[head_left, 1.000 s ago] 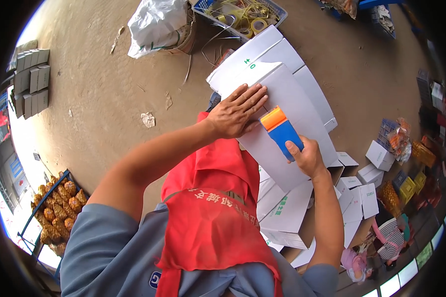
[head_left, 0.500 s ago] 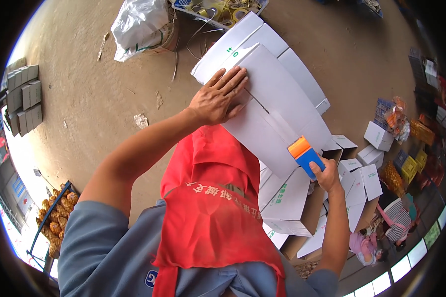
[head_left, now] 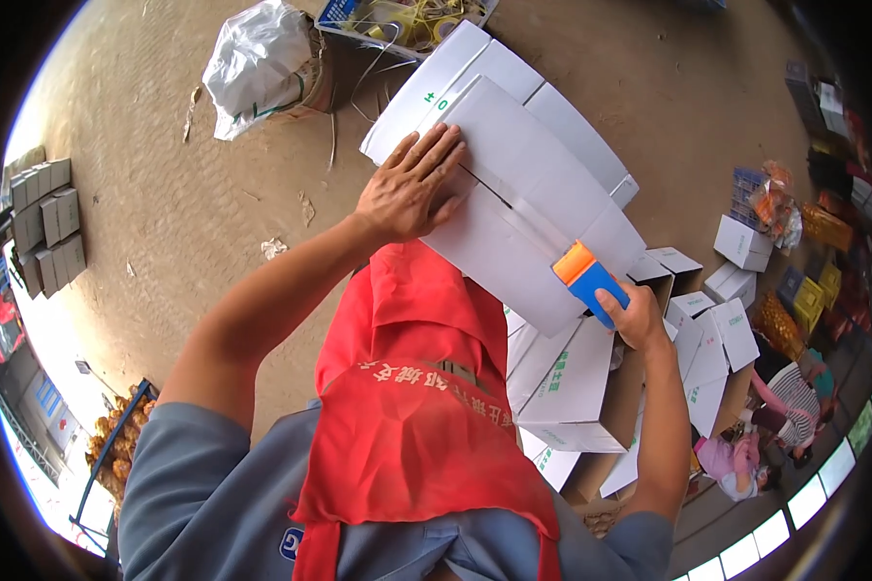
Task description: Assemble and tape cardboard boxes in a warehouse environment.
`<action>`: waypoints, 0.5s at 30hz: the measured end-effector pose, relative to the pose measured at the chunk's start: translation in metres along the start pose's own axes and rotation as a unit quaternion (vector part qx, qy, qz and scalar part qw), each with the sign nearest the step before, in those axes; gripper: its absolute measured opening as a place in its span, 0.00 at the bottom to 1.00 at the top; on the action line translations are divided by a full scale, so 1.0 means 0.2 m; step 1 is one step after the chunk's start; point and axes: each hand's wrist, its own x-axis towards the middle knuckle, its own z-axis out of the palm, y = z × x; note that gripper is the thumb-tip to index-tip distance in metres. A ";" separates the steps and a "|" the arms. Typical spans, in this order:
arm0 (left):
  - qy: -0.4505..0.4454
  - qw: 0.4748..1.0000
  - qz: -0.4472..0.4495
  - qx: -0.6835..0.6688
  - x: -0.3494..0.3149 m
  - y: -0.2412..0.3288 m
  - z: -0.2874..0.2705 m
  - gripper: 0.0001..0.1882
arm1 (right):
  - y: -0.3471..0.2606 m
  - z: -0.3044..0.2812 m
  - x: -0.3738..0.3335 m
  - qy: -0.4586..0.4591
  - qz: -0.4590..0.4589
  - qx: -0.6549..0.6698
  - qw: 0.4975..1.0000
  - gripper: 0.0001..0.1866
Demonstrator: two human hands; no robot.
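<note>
A white cardboard box (head_left: 552,179) with green print lies before me, its flaps folded so that they meet along a seam. My left hand (head_left: 414,189) rests flat on the flaps, fingers stretched out, beside the dark gap in the seam. In my right hand (head_left: 634,316) is a blue tape dispenser (head_left: 591,283) with an orange head, which meets the box near its right end. A strip of clear tape (head_left: 538,232) runs along the seam between the gap and the dispenser. What supports the box is hidden beneath it.
Several open white cartons (head_left: 567,382) crowd the lower right. A blue crate (head_left: 344,14) with tape rolls and a sack lined with white plastic (head_left: 262,63) stand beyond the box. Grey cartons (head_left: 58,218) are stacked far left. Two people (head_left: 790,407) are at the right.
The box appears slightly further left and up in the view, along with its surroundings. The dispenser sits a little higher against the seam; my left hand stays pressed on the flaps.
</note>
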 end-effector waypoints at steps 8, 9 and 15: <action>0.018 0.999 0.004 -0.037 -0.01 -0.01 0.01 0.47 | -0.04 -0.03 -0.05 0.004 0.021 0.038 0.999 0.35; 0.020 0.999 0.006 -0.038 -0.01 -0.01 0.01 0.46 | -0.06 -0.03 -0.05 0.011 0.027 0.024 0.999 0.35; 0.032 0.998 0.008 -0.047 -0.01 -0.02 0.01 0.45 | -0.15 -0.01 -0.01 -0.003 0.067 -0.010 0.998 0.35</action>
